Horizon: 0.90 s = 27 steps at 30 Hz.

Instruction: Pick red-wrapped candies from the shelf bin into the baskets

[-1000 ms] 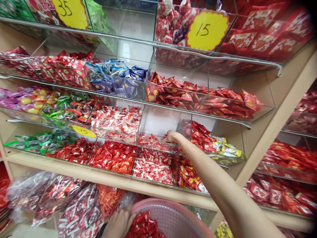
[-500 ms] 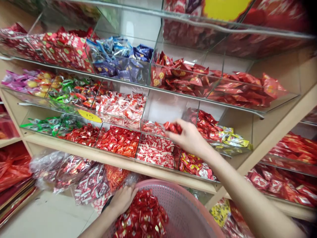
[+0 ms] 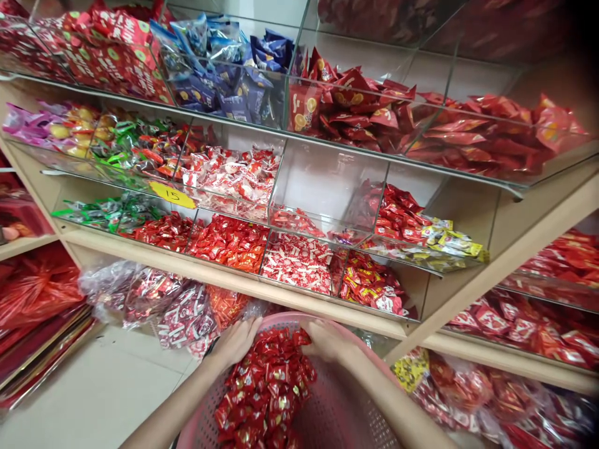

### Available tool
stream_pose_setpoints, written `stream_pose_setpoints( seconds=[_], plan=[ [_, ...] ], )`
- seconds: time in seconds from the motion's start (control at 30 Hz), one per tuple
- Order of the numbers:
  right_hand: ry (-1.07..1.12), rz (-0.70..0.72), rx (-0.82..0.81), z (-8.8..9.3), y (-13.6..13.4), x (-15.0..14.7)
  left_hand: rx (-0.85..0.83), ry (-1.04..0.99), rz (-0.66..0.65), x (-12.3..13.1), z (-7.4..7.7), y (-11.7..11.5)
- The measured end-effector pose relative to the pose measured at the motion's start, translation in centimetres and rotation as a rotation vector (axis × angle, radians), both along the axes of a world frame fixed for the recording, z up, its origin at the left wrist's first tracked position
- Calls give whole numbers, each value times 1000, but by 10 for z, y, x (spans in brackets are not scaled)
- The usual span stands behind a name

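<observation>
Right hand (image 3: 325,340) (grip unclear) and left hand (image 3: 238,340) (clasping pink basket (image 3: 339,408)) flank glossy red candies (image 3: 271,390) heaped lengthwise toward shelves (image 3: 243,285).

Pink basket (image 3: 337,405) gets chopped off at 6 o'clock. Right hand (image 3: 325,340) looks kinda smeary. Dark packs (image 3: 374,20) at 1 o'clock are too blurry to read.

I see shiny blue-and-purple packets (image 3: 248,93) up top, a scalloped yellow tag (image 3: 171,194) reading 15 below, a translucent red plastic bag (image 3: 37,290) lower left.
</observation>
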State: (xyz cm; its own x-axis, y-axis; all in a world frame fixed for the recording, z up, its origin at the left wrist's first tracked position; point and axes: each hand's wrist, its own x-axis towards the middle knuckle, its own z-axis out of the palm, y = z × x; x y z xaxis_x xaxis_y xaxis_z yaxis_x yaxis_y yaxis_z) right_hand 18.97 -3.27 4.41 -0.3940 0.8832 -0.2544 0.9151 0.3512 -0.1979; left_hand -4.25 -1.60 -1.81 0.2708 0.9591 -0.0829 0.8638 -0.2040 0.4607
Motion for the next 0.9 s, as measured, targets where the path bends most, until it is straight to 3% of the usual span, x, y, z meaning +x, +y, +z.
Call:
stream_pose_setpoints(
  seconds=[0.23, 0.53, 0.9],
  plan=[
    [-198, -159, -190, -18, -9, 18, 13, 37, -5, 3, 2, -3],
    [-136, -235, -52, -47, -1, 12, 31, 72, -6, 3, 5, -5],
    [-38, -295, 25, -55, -3, 13, 36, 82, -15, 3, 0, -3]
  ],
)
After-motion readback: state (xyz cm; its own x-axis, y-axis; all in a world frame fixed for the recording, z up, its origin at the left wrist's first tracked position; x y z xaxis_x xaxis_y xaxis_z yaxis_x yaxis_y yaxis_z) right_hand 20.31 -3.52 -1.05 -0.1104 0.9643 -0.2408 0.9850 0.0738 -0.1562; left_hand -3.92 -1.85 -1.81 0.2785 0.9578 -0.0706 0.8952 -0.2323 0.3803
